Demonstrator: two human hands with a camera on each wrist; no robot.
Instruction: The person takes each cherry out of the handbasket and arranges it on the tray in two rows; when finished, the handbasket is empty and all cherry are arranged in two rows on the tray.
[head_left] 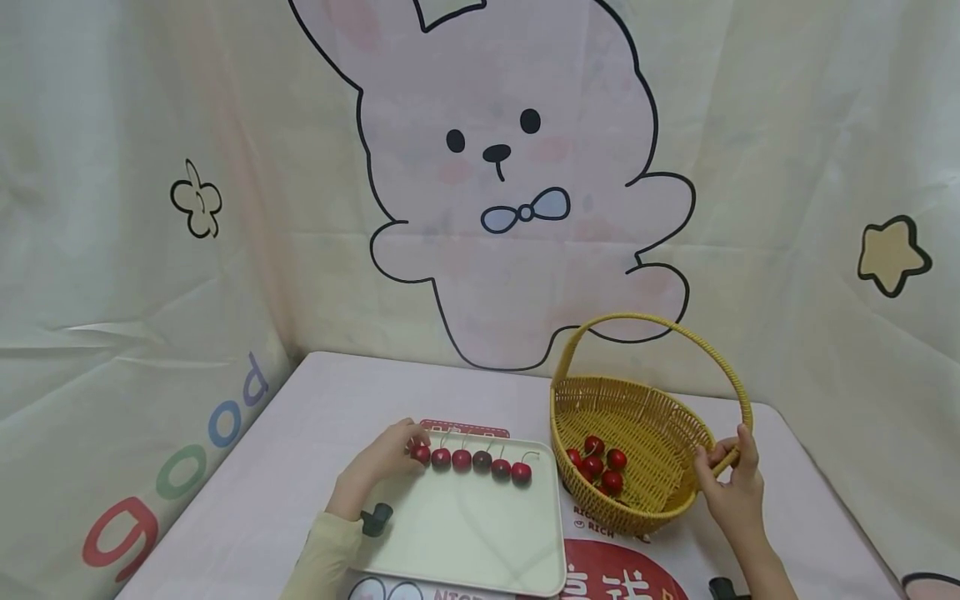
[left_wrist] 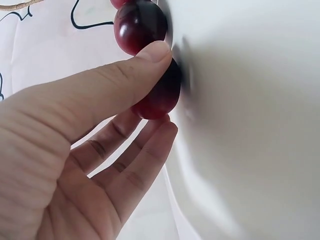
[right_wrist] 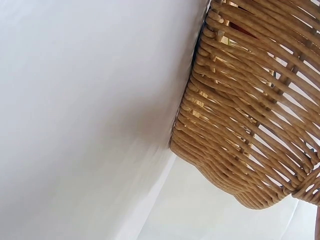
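At the left end of a row of dark red cherries point(head_left: 482, 461), my left hand point(head_left: 381, 463) pinches one cherry point(left_wrist: 159, 100) between thumb and fingers. The row runs along the far side of a cream tray point(head_left: 472, 533), stems mostly pointing away. In the left wrist view, another cherry point(left_wrist: 137, 27) sits just beyond my thumb tip. To the right of the tray stands a yellow woven basket point(head_left: 633, 518) with an arched handle. My right hand point(head_left: 738, 492) grips the handle's base at the basket's right rim. Several cherries point(head_left: 592, 467) lie inside, toward its left.
The tray and basket stand on a white-covered table point(head_left: 360, 383) with a red printed patch point(head_left: 622, 571) near the front. Behind it hangs a cloth backdrop point(head_left: 510, 275) with a cartoon animal. The basket's woven side fills much of the right wrist view.
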